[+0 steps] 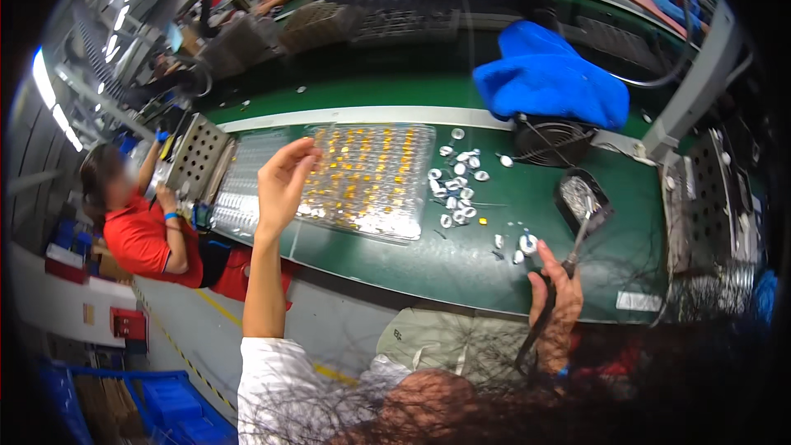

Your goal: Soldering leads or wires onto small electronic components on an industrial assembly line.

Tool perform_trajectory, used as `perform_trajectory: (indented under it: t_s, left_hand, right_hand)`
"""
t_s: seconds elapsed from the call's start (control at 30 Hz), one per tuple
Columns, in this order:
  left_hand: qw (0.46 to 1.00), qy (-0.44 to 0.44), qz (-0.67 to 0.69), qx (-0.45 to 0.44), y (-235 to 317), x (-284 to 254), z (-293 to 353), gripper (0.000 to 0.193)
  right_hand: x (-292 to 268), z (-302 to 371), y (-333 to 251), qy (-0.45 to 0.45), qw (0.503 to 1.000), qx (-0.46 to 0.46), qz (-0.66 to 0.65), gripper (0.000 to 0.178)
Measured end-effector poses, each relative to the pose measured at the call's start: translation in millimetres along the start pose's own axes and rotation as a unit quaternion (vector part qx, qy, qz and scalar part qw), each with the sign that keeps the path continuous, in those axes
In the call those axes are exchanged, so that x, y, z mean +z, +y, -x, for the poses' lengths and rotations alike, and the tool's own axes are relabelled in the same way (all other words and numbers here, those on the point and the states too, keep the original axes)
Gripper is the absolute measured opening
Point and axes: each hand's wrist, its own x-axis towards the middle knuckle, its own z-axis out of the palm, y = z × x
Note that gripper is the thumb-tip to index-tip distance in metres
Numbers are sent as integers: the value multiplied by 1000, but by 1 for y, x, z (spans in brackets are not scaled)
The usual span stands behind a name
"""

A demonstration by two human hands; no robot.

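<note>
My left hand is raised over the left part of a clear plastic tray. Its fingertips are drawn together in a pinch; anything between them is too small to make out. Rows of small orange-yellow pieces fill the tray's pockets. Held in my right hand near the bench's front edge is a soldering iron with a dark handle and cord. Its metal tip points up at a small black container with silvery wire-like material inside. Just left of my right fingertips lies a small round white part.
Several loose white round parts are scattered right of the tray. A second clear tray lies to the left. A black fan stands behind, under a blue cloth. A co-worker in red works at the left.
</note>
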Motion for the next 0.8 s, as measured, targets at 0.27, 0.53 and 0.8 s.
perform_trajectory:
  t_s: [0.27, 0.53, 0.8]
  left_hand:
    - [932, -253, 244, -82, 67, 163, 10, 23]
    - [902, -326, 266, -97, 59, 221, 18, 21]
    - [900, -374, 208, -87, 60, 236, 35, 24]
  right_hand:
    - [-10, -2, -3, 34, 995, -61, -71, 40]
    - [-35, 28, -1, 57, 996, -40, -61, 56]
    - [-28, 32, -1, 84, 996, -24, -10, 40]
